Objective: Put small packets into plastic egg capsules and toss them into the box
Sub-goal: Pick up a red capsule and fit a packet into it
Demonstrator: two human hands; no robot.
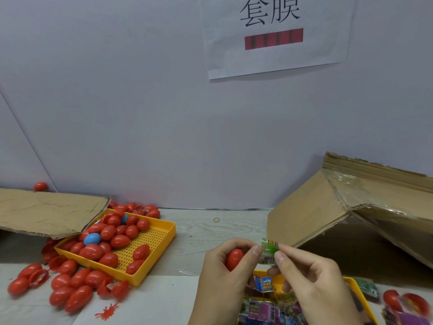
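Head view: a red egg capsule (pixel 234 259) was held in the curled fingers of the left hand (pixel 225 273), tucked against the palm, just above the desk (pixel 199 233). A small green packet (pixel 269 250) was pinched between the left thumb tip and the right hand (pixel 311 280), whose grip was narrow, closed on the packet's right edge. The packet was seen just right of the capsule, outside it, upright between the two hands. Below the hands, more packets were piled in a yellow tray (pixel 358 294). To the left, a second yellow tray (pixel 152 240) was loaded with red capsules and a blue one (pixel 92 239). A cardboard box (pixel 328 207) was tilted open at the right.
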